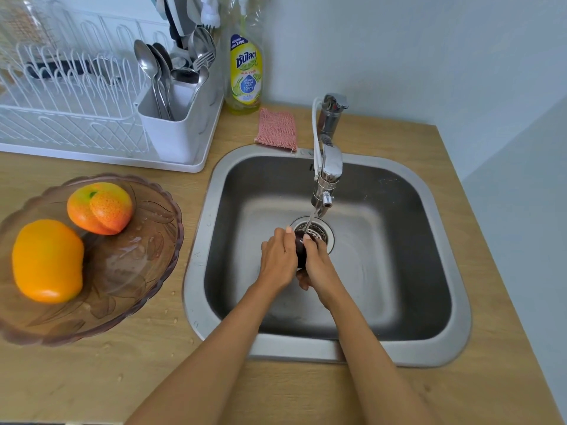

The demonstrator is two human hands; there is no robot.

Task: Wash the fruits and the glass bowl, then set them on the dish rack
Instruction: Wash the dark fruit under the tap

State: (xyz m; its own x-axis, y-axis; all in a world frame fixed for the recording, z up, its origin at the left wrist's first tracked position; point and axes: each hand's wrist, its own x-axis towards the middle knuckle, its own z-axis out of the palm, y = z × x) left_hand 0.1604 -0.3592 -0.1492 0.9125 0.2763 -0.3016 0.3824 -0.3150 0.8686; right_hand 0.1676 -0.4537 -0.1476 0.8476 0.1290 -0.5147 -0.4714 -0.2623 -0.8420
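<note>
A small dark purple fruit (301, 251) is held between both hands over the drain of the steel sink (435, 345), under a thin stream from the tap (329, 167). My left hand (277, 260) wraps its left side and my right hand (316, 262) wraps its right side, so most of the fruit is hidden. On the counter to the left stands the tinted glass bowl (144, 256) with an orange mango (47, 260) and a peach-like fruit (99, 208) in it. The white dish rack (76, 118) stands behind the bowl.
A cutlery holder (171, 118) with spoons and forks sits at the rack's right end. A yellow dish-soap bottle (245, 75) and a pink scrub cloth (277, 130) lie behind the sink. Water drops dot the wooden counter (138, 378). A wall closes the right side.
</note>
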